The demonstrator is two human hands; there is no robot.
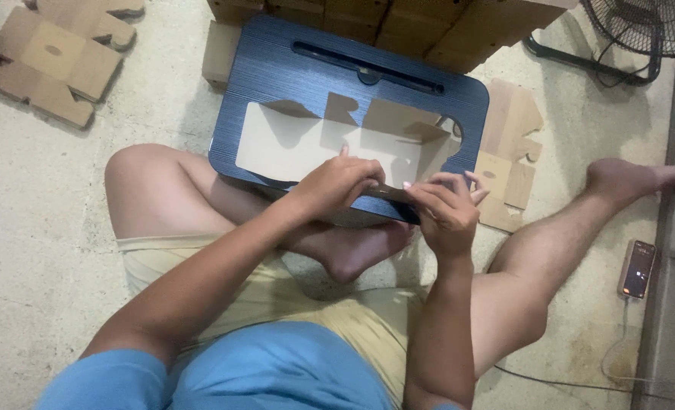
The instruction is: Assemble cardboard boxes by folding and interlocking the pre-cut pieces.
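Note:
A flat die-cut cardboard box blank [307, 144], pale on its upper face, lies on a dark blue lap tray [276, 68] set over my crossed legs. My left hand [337, 182] presses on the blank's near edge with fingers bent. My right hand [447, 209] pinches the same near edge at the tray's front right, folding a flap. Some flaps at the blank's far side stand partly raised.
More flat cardboard blanks lie on the concrete floor at the far left [53, 57] and right of the tray [508, 152]. A stack of cardboard [383, 23] stands behind the tray. A floor fan [641, 30] is far right. A phone [637, 269] with a cable lies by my right leg.

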